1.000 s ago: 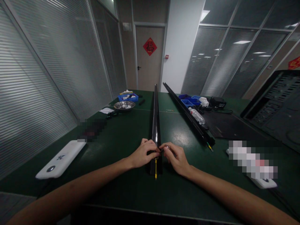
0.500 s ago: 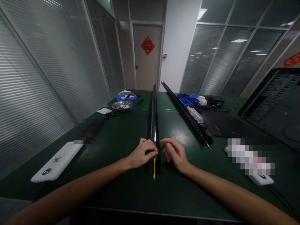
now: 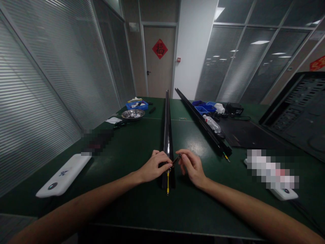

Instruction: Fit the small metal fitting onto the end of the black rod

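A long black metal rail (image 3: 167, 128) runs away from me across the green table. Over its near end, the fingers and thumb of my left hand (image 3: 156, 166) are pinched together, covering whatever lies between them. A short yellow wire (image 3: 168, 181) with a ring end comes out just below that pinch. My right hand (image 3: 193, 167), on the rail's right side, grips the upper end of a slim metal tool that looks like a small wrench (image 3: 177, 158). The tool slants down to my left fingertips; its lower end is hidden.
Right of me lies a second black rail (image 3: 203, 125), with a plastic bottle (image 3: 212, 124) and blue bins (image 3: 206, 107) beyond it. A metal bowl (image 3: 133, 114) and a blue tray (image 3: 137, 105) stand back left. White devices (image 3: 63, 176) flank my arms. A large black panel (image 3: 299, 115) leans at right.
The view has shifted very slightly. Both hands keep their grips at the rail's near end, and the tool has barely moved.
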`<state>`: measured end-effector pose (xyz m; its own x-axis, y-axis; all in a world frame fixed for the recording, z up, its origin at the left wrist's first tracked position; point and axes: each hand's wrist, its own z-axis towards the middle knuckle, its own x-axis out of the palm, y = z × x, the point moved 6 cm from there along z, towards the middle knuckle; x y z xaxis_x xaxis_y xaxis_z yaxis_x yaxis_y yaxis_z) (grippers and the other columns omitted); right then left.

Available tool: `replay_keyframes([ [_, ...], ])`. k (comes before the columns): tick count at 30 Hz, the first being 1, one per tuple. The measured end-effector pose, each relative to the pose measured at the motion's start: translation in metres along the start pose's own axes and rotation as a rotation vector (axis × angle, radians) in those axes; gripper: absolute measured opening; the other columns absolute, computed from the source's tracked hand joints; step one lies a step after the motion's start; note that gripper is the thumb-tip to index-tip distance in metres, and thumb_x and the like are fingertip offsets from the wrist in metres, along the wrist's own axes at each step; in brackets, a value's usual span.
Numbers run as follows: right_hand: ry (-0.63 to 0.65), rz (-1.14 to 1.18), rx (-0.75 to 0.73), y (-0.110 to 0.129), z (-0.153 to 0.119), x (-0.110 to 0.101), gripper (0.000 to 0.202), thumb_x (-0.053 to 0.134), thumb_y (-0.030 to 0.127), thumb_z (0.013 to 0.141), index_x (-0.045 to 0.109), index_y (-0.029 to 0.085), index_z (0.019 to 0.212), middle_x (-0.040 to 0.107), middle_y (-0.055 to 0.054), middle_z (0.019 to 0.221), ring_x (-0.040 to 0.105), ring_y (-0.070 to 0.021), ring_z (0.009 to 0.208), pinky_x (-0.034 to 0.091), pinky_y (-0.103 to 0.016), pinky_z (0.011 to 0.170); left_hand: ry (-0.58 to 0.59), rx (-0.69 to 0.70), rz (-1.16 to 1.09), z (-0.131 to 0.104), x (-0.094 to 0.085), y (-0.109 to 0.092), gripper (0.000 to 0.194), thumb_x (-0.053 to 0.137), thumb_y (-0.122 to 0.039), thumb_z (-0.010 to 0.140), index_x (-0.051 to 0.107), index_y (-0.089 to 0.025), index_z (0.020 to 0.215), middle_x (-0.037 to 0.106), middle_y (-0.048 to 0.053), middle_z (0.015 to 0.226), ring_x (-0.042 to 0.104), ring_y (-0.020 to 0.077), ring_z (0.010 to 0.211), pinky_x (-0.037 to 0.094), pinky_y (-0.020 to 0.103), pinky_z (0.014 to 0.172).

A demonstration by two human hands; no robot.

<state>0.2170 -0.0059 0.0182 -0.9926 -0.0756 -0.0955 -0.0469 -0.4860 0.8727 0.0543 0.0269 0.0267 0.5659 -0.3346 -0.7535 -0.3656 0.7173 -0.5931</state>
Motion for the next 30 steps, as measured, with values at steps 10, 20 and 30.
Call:
replay_keyframes([
  [10,0.026,0.001,0.036,-0.003,0.0,0.002,0.028,0.054,0.044,0.104,0.062,0.02,0.116,0.058,0.003,0.072,0.049,-0.0077,0.043,0.038,-0.02,0.041,0.003,0.016,0.003,-0.001,0.002,0.002,0.014,0.056,-0.027,0.104,0.069,-0.022,0.1,0.068,0.0,0.1,0.059,0.0192,0.103,0.028,0.036,0.095],
  [20,0.216,-0.186,-0.006,0.002,0.006,0.015,0.033,0.048,0.038,0.107,0.071,0.016,0.098,0.056,0.002,0.066,0.051,-0.01,0.049,0.041,-0.021,0.049,0.032,0.017,-0.001,0.0,0.003,0.001,0.016,0.054,-0.026,0.104,0.066,-0.02,0.094,0.065,0.0,0.097,0.057,0.0193,0.102,0.028,0.036,0.095],
  [30,0.241,-0.21,-0.059,0.005,0.002,0.015,0.027,0.05,0.035,0.107,0.068,0.016,0.097,0.059,0.0,0.076,0.052,-0.0087,0.052,0.043,-0.021,0.051,0.035,0.019,-0.01,-0.001,0.003,0.001,0.02,0.052,-0.029,0.106,0.066,-0.02,0.095,0.064,0.0,0.094,0.057,0.0194,0.1,0.029,0.036,0.095],
])
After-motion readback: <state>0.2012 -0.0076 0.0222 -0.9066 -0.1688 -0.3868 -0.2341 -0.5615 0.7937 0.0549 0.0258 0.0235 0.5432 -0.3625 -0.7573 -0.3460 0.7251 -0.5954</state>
